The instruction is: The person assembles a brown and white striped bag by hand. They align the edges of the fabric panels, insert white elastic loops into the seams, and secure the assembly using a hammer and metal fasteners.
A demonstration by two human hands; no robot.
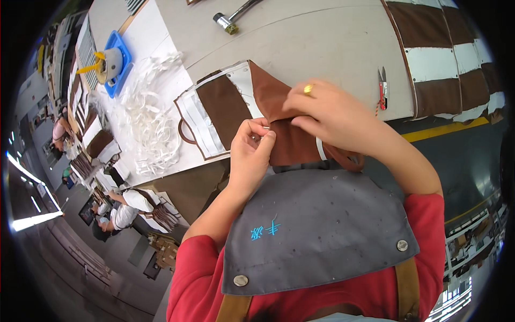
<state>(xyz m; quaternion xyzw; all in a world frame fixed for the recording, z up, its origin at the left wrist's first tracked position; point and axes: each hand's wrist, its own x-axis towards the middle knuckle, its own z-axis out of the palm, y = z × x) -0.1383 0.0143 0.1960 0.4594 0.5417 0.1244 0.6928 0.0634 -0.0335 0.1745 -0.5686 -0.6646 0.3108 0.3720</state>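
A brown-and-white sewn bag piece point(220, 107) lies at the table's near edge. Part of it, a brown fabric flap point(268, 88), is folded up toward my hands, and a looped brown strap sticks out at its left side. My left hand point(251, 153) is closed in a pinch beside the brown fabric, with a small shiny metal piece point(266, 127) between thumb and forefinger. My right hand point(327, 115), wearing a gold ring, has its fingers bent over the flap, gripping it. Another brown strap loop point(346, 159) hangs below the right wrist.
A mallet point(228, 24) lies at the far side. Red-handled thread snips point(383, 90) rest on the right. Stacked brown-and-white panels point(429, 59) cover the right end. Left are tangled white strips point(150, 123) and a blue tray point(119, 40) with a white container. A co-worker point(126, 209) sits at lower left.
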